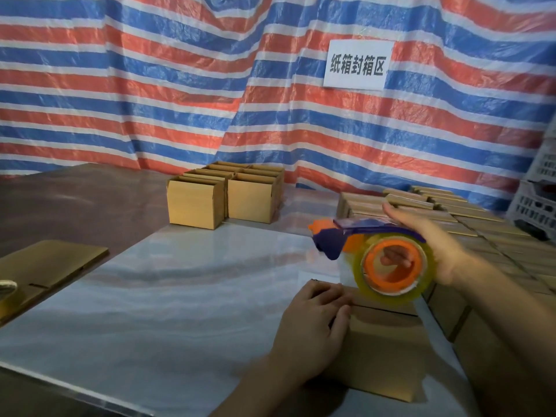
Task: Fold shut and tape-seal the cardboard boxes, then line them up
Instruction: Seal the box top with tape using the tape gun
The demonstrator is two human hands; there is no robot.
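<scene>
Packing station: at 9 o'clock on the worktop [75,212], a flattened sheet of cardboard [51,263] lies flat. A roll of tape [7,288], cut by the frame's edge, rests at its 8 o'clock corner. A pale glossy sheet [180,296] covers the worktop from there rightward. Toward 12 o'clock, well apart from the person, a cluster of open boxes [225,197] stands upright before a red, white and blue striped tarp [180,85].

Near 5 o'clock, the person's left hand [313,326] lies palm down on the closed top of a cardboard box [385,341]. Its fingers are straight and close together, pressing the flap beside the centre seam. At the box's 1 o'clock, the right hand [427,242] grips a purple and orange tape dispenser [376,254] just above the box's far edge. Its fingers curl through the orange core of the clear roll. Hand and tool are motion-blurred. A clear strip of tape [436,329] runs from the roll down along the box's right side.

At 3 o'clock, rows of closed boxes [481,230] sit packed edge to edge, just beside that box. Above them a white paper sign [358,64] with printed Chinese characters hangs on the tarp. A white plastic crate [535,203] stands at the far right.
</scene>
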